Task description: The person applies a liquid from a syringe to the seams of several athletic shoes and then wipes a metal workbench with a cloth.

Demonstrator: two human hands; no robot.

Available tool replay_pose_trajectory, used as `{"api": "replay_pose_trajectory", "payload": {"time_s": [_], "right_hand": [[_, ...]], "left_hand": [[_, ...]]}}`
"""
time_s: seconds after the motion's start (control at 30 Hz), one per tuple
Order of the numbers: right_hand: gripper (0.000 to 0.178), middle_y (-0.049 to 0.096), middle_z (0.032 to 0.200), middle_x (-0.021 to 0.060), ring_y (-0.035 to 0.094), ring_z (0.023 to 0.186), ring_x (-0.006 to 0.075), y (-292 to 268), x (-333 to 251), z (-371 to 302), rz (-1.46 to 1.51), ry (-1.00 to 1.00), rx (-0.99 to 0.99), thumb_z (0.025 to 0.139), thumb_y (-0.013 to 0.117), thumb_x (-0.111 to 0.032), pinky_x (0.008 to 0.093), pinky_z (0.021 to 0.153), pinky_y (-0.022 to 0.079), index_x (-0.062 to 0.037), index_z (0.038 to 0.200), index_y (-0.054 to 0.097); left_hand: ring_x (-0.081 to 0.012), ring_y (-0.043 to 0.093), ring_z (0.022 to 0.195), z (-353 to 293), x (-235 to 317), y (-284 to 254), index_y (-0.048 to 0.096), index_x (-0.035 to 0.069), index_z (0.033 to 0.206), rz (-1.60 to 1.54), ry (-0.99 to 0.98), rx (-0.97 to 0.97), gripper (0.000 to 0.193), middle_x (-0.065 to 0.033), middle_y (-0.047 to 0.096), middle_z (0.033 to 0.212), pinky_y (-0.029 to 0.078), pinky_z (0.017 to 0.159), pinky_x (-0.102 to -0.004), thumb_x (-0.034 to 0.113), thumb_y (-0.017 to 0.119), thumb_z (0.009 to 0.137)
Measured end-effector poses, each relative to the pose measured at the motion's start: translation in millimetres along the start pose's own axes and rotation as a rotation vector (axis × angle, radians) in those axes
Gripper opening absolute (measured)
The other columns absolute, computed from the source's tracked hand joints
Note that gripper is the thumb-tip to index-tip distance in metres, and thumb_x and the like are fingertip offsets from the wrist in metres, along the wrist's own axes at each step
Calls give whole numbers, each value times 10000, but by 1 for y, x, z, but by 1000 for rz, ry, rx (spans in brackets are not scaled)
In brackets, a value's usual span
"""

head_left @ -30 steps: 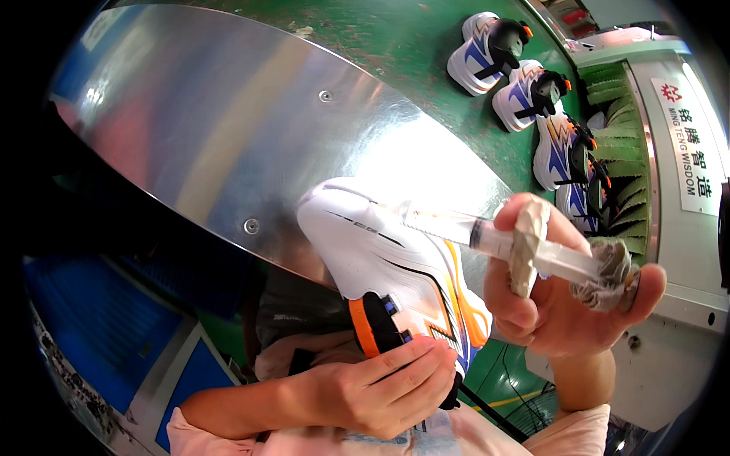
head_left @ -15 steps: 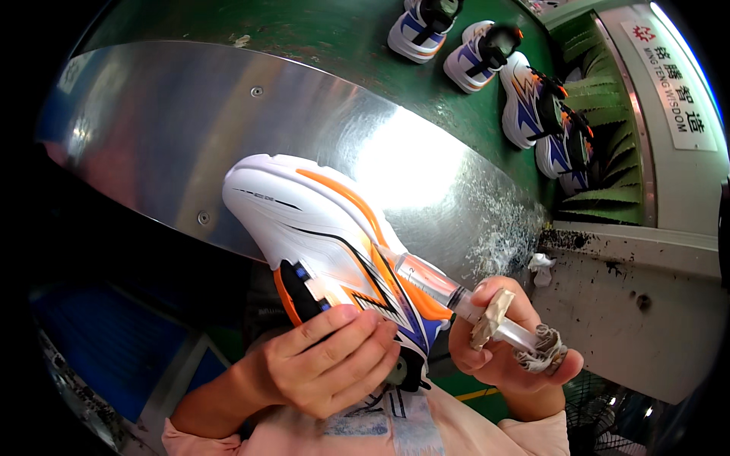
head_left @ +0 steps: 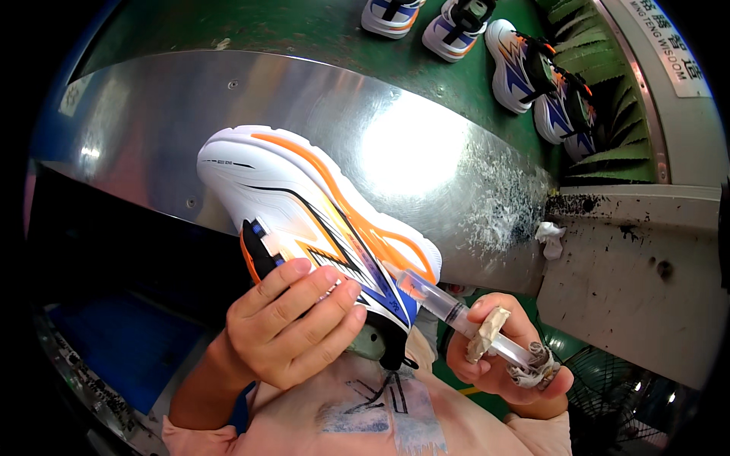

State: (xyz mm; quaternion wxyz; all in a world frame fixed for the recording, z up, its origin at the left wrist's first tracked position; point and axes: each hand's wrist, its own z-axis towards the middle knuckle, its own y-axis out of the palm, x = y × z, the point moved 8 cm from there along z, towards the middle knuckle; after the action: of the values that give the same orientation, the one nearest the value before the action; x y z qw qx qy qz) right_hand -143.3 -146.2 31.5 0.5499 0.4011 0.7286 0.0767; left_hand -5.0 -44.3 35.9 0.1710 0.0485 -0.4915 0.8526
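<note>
A white sneaker (head_left: 262, 163) with orange, black and blue markings lies tilted on its side, sole edge upward and toe pointing to the far left. My left hand (head_left: 296, 323) grips it around the collar and lacing, fingers bent over the near side; the thumb is hidden. In my right hand (head_left: 506, 349) is a clear syringe (head_left: 433, 300), its flange wrapped in beige tape and its plunger end in grey cloth. The syringe's tip meets the shoe near the heel, where the upper joins the midsole; exact contact is hard to see.
Beyond the sneaker runs a shiny metal ledge (head_left: 304, 91), scuffed white at its right. Several similar sneakers (head_left: 517, 68) stand on a green belt (head_left: 190, 30) behind it. Green strip curtains (head_left: 608, 99) hang at the right. A crumpled white tissue (head_left: 550, 239) sits beside a pale panel (head_left: 631, 281).
The sneaker has shifted left and turned slightly, showing more of its midsole. The syringe's tip has travelled along the seam toward the heel. Both hands keep their holds.
</note>
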Motion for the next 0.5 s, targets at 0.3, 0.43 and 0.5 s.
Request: {"api": "replay_pose_trajectory", "payload": {"time_s": [0.3, 0.43, 0.5], "right_hand": [[1149, 416, 781, -5, 342, 622, 59, -27, 7, -16, 123, -74, -81, 598, 627, -793, 226, 570, 290, 40, 1315, 292], [1098, 497, 802, 51, 435, 641, 92, -46, 12, -20, 132, -100, -75, 622, 597, -822, 208, 534, 320, 5, 1286, 312], [1061, 539, 829, 70, 501, 671, 113, -54, 14, -20, 133, -113, -84, 643, 599, -815, 198, 525, 350, -10, 1276, 321]], "left_hand": [[-255, 651, 956, 20, 1, -4, 680, 84, 918, 27, 7, 15, 167, -77, 690, 977, 515, 893, -419, 85, 695, 751], [-262, 648, 970, 28, -1, -4, 667, 93, 958, 29, -5, -34, 194, -79, 687, 993, 511, 910, -431, 101, 701, 767], [-263, 644, 980, 31, -2, -3, 653, 93, 976, 19, -20, -57, 221, -81, 682, 1007, 511, 916, -433, 113, 712, 763]]}}
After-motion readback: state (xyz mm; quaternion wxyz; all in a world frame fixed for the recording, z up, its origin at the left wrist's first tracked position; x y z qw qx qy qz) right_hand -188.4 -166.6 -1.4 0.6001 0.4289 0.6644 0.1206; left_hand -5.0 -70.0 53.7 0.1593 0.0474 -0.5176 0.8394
